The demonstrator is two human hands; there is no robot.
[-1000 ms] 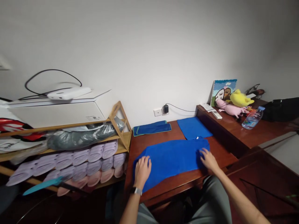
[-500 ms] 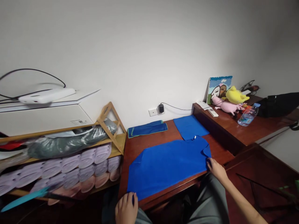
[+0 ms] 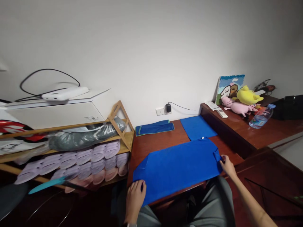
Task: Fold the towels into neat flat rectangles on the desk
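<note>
A blue cloth garment point(image 3: 180, 167) lies spread on the reddish-brown table point(image 3: 158, 142), with a small white tag at its far edge and folded-over parts at both ends. My left hand point(image 3: 136, 197) is closed on its near left edge. At the right edge, my right hand point(image 3: 227, 164) pinches the fabric beside a small fold. Behind it lies a folded blue cloth point(image 3: 197, 126), partly under the garment. A darker blue folded cloth with green edging point(image 3: 155, 127) rests near the wall.
A rack point(image 3: 129, 140) with lilac and pink slippers point(image 3: 85, 156) stands at left. The raised right surface point(image 3: 246, 132) holds plush toys point(image 3: 239, 107), a bottle point(image 3: 261, 118) and a remote point(image 3: 222, 113). A charger point(image 3: 168, 107) is plugged into the wall.
The view has shifted, moving the scene rightward. My left hand has moved up along the garment's left edge, and my right hand has moved slightly up its right edge.
</note>
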